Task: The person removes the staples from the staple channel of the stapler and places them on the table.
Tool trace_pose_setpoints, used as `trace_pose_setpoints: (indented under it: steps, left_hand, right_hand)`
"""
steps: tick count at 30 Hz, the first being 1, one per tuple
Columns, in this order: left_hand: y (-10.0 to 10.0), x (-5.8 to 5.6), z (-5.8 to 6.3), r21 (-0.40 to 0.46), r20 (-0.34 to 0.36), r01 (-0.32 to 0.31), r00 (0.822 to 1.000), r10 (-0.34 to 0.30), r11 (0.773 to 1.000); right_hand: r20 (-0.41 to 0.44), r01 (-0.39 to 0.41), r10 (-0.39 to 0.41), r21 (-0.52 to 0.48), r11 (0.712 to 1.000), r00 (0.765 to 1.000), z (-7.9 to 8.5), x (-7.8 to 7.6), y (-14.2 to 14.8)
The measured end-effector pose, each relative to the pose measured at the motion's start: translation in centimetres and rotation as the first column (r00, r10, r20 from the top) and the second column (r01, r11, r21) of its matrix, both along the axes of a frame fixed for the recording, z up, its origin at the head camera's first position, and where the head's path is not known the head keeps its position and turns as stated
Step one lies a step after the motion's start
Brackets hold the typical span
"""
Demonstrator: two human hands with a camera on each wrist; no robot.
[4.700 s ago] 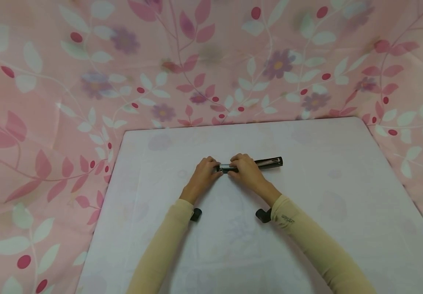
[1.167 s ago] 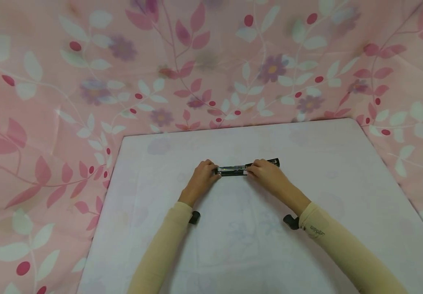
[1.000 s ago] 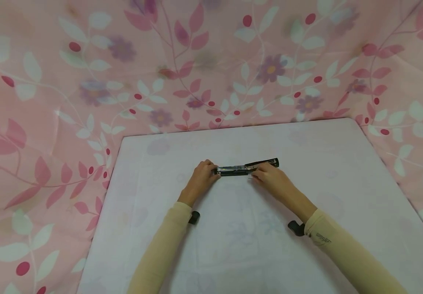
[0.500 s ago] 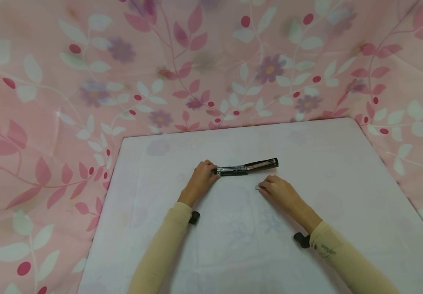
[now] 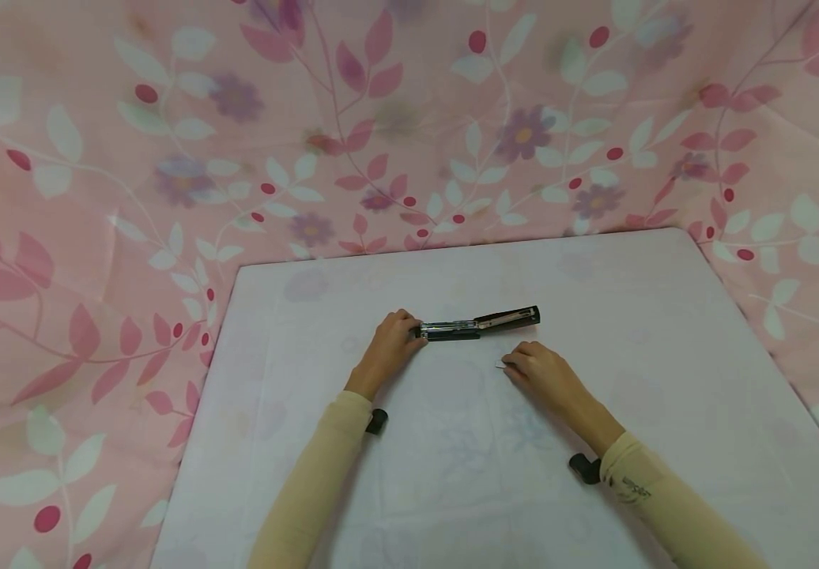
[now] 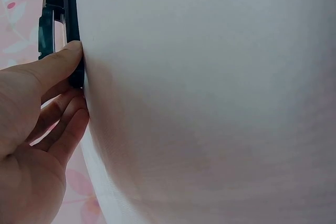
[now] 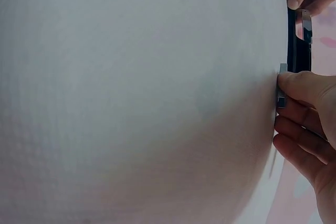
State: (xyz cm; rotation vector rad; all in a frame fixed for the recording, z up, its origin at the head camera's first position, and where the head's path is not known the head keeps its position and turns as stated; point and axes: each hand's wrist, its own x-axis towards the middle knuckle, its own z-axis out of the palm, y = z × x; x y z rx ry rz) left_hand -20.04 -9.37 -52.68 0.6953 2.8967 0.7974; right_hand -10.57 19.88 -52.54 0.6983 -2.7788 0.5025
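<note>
A black stapler [image 5: 450, 330] lies on the table with its top cover swung far back to the right, baring the metal staple channel. My left hand [image 5: 388, 348] pinches the stapler's left end between thumb and fingers; the thumb [image 6: 65, 56] presses its side in the left wrist view. Just in front of the stapler, my right hand [image 5: 545, 375] pinches a short grey staple strip [image 5: 500, 364] between thumb and fingers. In the right wrist view that staple strip [image 7: 282, 102] shows its end, close over the table, and its middle is hidden by the thumb.
The table [image 5: 438, 466] has a pale cloth with faint patterns. Behind and beside it hangs a pink floral cloth [image 5: 395, 118]. Black wrist cameras [image 5: 377, 421] stick out from both sleeves.
My right hand has come off the opened stapler and moved toward me with the staple strip, then stayed nearly still. The left hand keeps its grip on the stapler's end.
</note>
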Motion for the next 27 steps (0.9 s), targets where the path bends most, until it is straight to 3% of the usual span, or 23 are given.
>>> trace_pose_setpoints:
  steps: [21, 24, 27]
  left_hand:
    - [0.3, -0.2, 0.0, -0.002, -0.002, -0.007, 1.0, 0.007, 1.0]
    - [0.3, 0.0, 0.2, -0.017, 0.009, -0.015, 1.0, 0.015, 1.0]
    - [-0.1, 0.5, 0.6, -0.052, 0.019, -0.031, 0.999, 0.032, 0.998]
  right_hand:
    - [0.03, 0.028, -0.028, -0.008, 1.0, 0.999, 0.2, -0.3, 0.1]
    - [-0.015, 0.041, -0.042, -0.073, 0.996, 0.999, 0.8, -0.5, 0.4]
    - [-0.124, 0.041, -0.06, -0.151, 0.988, 0.99, 1.7, -1.0, 1.0]
